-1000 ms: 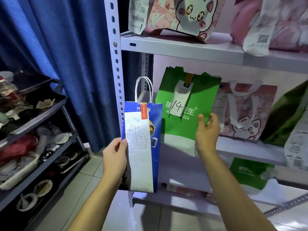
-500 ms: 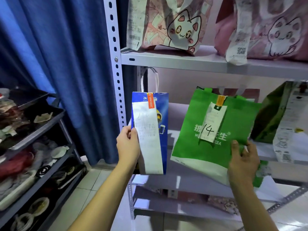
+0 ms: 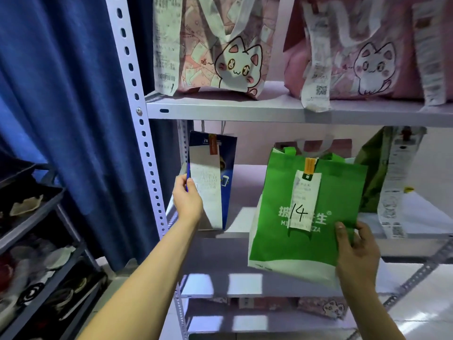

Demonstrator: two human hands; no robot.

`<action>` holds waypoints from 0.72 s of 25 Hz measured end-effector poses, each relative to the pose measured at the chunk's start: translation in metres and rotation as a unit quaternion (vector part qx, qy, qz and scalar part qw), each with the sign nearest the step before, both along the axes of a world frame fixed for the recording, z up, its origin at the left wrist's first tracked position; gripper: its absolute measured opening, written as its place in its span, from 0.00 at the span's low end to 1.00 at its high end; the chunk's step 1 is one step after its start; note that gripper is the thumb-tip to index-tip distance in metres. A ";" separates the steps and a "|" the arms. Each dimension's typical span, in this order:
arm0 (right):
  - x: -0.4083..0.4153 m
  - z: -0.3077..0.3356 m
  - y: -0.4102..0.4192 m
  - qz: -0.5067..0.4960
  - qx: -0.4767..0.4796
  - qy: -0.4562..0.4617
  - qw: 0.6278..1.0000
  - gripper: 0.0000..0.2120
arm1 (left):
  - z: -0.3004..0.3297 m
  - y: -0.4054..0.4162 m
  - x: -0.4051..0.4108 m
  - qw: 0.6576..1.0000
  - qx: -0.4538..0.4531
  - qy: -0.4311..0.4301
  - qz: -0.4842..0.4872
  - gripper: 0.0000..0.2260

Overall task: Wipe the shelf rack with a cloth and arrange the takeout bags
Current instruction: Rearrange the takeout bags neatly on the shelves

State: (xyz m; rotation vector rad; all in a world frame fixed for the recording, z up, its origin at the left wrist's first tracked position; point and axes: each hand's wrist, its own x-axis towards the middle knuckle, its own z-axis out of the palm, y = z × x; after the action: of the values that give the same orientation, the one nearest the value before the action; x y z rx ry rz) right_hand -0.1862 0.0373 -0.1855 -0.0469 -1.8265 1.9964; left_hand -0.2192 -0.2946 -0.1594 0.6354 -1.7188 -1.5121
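My left hand grips the left edge of a blue paper bag with a long receipt, held upright at the left end of the middle shelf of the grey metal rack. My right hand holds the lower right corner of a green bag whose white tag reads 14; the bag hangs in front of the shelf edge, tilted slightly. No cloth is in view.
Two pink cat-print bags with receipts stand on the upper shelf. A dark green bag with a long receipt leans at the middle shelf's right. A blue curtain hangs left, beside a dark rack of dishes.
My left hand has moved the blue bag up and inward onto the middle shelf's left end. My right hand has carried the green bag rightward and lower, out in front of the shelf.
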 end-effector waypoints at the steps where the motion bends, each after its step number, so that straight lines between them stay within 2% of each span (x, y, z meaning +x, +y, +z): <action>1: -0.001 -0.001 0.002 -0.003 0.003 -0.004 1.000 0.04 | -0.002 -0.003 -0.008 1.000 0.001 0.000 0.003 0.07; 4: -0.003 -0.005 0.004 -0.011 0.020 -0.010 1.000 0.05 | -0.007 -0.013 -0.029 1.000 -0.002 -0.004 0.002 0.07; 10: -0.009 -0.008 0.000 -0.026 0.026 -0.017 0.999 0.03 | -0.015 -0.015 -0.056 0.998 0.034 -0.041 -0.022 0.14; 13: -0.009 -0.007 -0.007 -0.006 0.014 -0.007 1.000 0.06 | -0.016 -0.019 -0.039 0.998 0.008 -0.050 -0.047 0.13; 16: -0.009 -0.008 -0.016 0.004 0.014 -0.014 1.000 0.09 | -0.020 -0.014 -0.004 0.993 -0.067 -0.086 -0.043 0.20; 18: -0.011 -0.009 -0.019 0.007 0.016 -0.025 1.000 0.11 | -0.023 0.004 0.025 0.991 -0.119 -0.057 -0.028 0.21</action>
State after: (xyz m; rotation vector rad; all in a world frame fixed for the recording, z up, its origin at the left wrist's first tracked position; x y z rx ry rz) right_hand -0.1974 0.0180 -0.1943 -0.0746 -1.8936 1.9917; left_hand -0.1942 -0.2904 -0.1823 0.5602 -1.9820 -1.3024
